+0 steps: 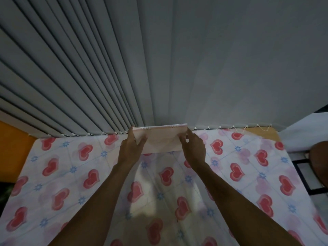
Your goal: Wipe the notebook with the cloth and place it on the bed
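Note:
A pale pink spiral-bound notebook (160,138) is held at the far edge of the bed (74,167), its wire binding on the far side against the blinds. My left hand (131,148) grips its left edge, thumb on top and fingers on the cover. My right hand (192,148) grips its right edge. Both arms stretch forward over the sheet, which is white with red hearts and blue flowers. Whether the notebook rests on the bed or hovers above it cannot be told. No cloth is in view.
Grey vertical blinds (124,68) with a bead chain along the bottom hang right behind the bed. An orange wall (12,148) is at the left. At the right stand a white surface (305,132), a black frame (301,174) and a brown round object (320,160).

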Tool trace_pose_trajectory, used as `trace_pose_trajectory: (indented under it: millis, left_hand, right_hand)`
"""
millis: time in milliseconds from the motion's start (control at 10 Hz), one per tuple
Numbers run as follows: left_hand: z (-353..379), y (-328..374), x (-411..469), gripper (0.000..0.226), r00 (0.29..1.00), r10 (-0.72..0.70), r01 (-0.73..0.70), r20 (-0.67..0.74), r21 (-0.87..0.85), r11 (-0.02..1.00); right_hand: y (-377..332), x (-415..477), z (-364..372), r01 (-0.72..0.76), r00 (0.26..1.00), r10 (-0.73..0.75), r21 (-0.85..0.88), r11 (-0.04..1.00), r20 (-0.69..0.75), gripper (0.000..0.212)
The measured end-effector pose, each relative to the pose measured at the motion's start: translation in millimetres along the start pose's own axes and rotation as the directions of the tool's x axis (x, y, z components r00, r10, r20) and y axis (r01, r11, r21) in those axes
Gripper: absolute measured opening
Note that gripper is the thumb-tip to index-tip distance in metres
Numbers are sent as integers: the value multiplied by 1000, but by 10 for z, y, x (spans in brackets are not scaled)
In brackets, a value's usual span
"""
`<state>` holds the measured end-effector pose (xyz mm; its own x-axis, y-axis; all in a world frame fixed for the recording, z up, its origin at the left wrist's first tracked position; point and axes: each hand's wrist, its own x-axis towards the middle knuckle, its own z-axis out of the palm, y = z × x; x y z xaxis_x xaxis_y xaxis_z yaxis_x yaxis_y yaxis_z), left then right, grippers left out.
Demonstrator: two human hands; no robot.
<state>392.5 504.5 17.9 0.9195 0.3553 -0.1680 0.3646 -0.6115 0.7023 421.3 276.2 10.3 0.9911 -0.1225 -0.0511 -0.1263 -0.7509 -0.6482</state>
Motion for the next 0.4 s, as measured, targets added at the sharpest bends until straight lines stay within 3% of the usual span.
trace_pose_trajectory:
  millis: [300, 400]
  left_hand:
    - [-234, 83, -73, 97, 991, 33, -41, 130, 61, 997]
    - [-330, 185, -172, 100, 992, 53, -63, 114, 85, 994]
  right_hand:
    - [-48, -50, -188, 58, 992, -53, -41, 997, 116, 54]
    - [-128, -158, -314, 43, 990, -37, -40, 998, 135, 60]
